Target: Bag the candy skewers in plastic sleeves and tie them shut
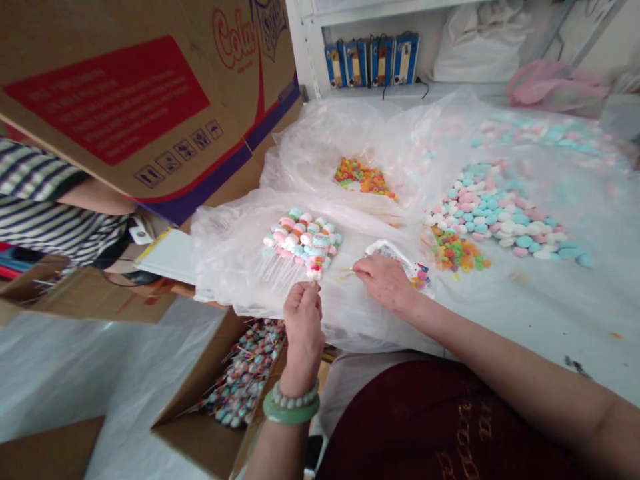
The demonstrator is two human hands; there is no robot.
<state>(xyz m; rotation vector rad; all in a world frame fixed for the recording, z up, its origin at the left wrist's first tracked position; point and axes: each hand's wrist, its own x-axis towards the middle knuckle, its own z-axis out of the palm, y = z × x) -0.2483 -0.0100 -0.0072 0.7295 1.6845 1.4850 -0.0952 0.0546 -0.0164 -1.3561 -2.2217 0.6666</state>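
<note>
While the left hand [304, 320] pinched a candy stick [316, 260], the right hand [380, 275] had a thin gold strip [345, 272]

Since both hands were up near the front edge of the table [545, 300], you could see pretty well what they were up to. The left one was closed, thumb against fingers, around the bottom of the candy stick, whose colorful top overlapped a heap of similar sticks [300, 233] from this angle. That heap lay on clear plastic sheeting [220, 243], stems pointing toward the person. Same wrist wore a green bangle [287, 413] and a beaded bracelet [295, 401].

The right one was pinched together at the fingertips, strip poking out leftward, too small to say exactly what it was. It partly hid a white-edged packet [385, 248]; couldn't tell if they touched.

Just past that sat a small pile of ring gummies [457, 252], with a bigger spread of pink, white and blue candies [500, 217] beside it. A second gummy pile [363, 177] was farther back.

Below the table edge, an open carton [193, 383] held loads more sticks [245, 373]. A big Cola-printed box [150, 100] loomed top left, near somebody in a striped top [45, 200]. Blue packages [373, 61] stood in a row at the back.
</note>
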